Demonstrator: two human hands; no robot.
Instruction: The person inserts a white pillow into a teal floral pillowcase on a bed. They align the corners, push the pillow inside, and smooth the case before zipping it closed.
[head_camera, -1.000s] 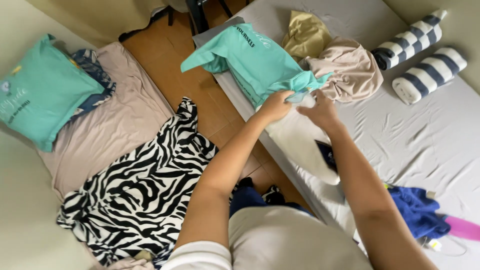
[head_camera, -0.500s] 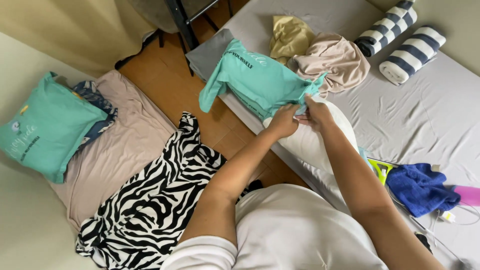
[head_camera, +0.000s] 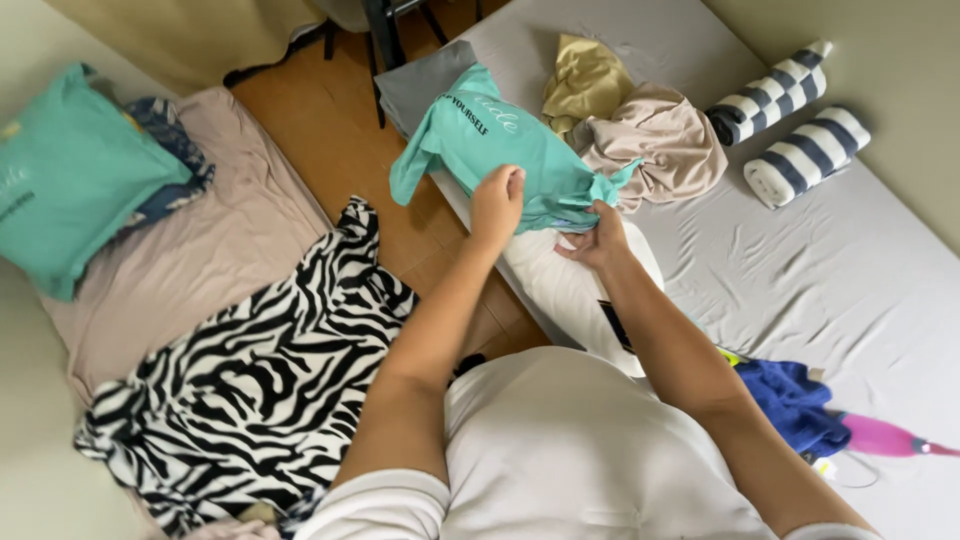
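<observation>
Both my hands are on the teal pillowcase (head_camera: 500, 140), which lies bunched on the near edge of the bed (head_camera: 800, 260), half pulled over a white pillow (head_camera: 575, 290). My left hand (head_camera: 497, 200) is curled shut, pinching the teal fabric at its lower edge, knuckles up. My right hand (head_camera: 598, 235) sits just right of it, fingers (head_camera: 572, 250) closed on the teal hem where it meets the white pillow, which sticks out below my right hand toward my body. Beyond my right hand, touching the teal fabric, is a crumpled beige cloth (head_camera: 660, 145), with a mustard yellow cloth (head_camera: 585, 80) beside it, further up. Farther right of those, well apart from my hands, two striped rolls (head_camera: 800, 130) lie side by side on the grey sheet. Near my right elbow there is a blue cloth (head_camera: 790, 400) and a pink thing (head_camera: 885, 437) just beside it, cannot tell what it is. Left of my left arm, down on the floor, a zebra print blanket (head_camera: 250, 380) is spread over a pinkish mattress (head_camera: 190, 270), and far left on that mattress sits a teal cushion (head_camera: 70, 170). Wooden floor (head_camera: 320, 130) shows between the mattress and the bed.
</observation>
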